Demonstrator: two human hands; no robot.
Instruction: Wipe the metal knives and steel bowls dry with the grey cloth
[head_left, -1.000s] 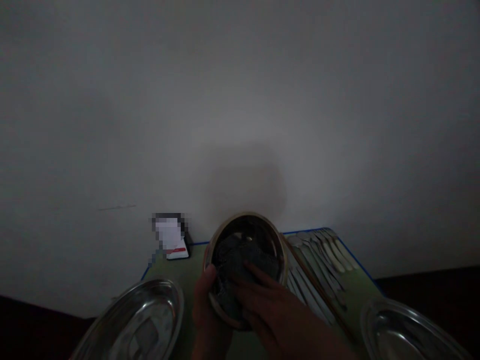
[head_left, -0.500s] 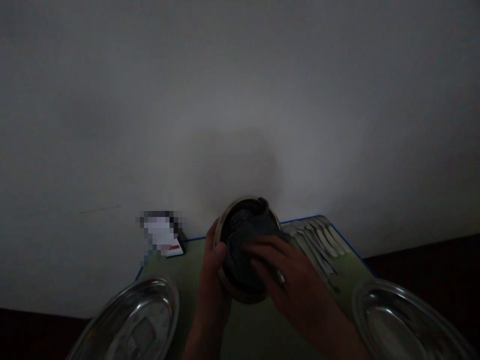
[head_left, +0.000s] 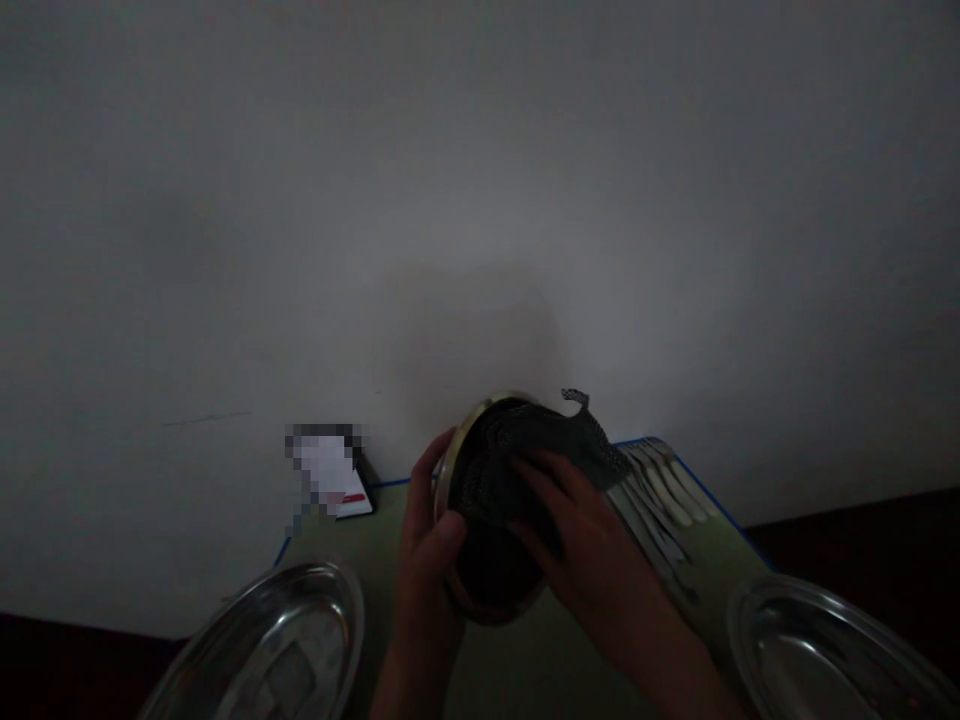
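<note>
The scene is very dim. A round steel bowl [head_left: 454, 480] is held tilted above a green table [head_left: 540, 660]. My left hand [head_left: 427, 560] grips its left rim, thumb over the edge. My right hand [head_left: 577, 540] presses a dark mesh cloth [head_left: 555, 445] into the bowl, fingers curled on it. A corner of the cloth sticks out past the bowl's upper right rim.
An oval steel tray [head_left: 277, 640] lies at the near left and another oval tray [head_left: 825, 650] at the near right. A row of cutlery [head_left: 660, 490] lies at the table's far right. A small box [head_left: 330, 480] stands against the pale wall.
The bowl has tipped further toward me and to the left. My right hand has swept the cloth round inside it, and the cloth's corner now pokes out at the upper right.
</note>
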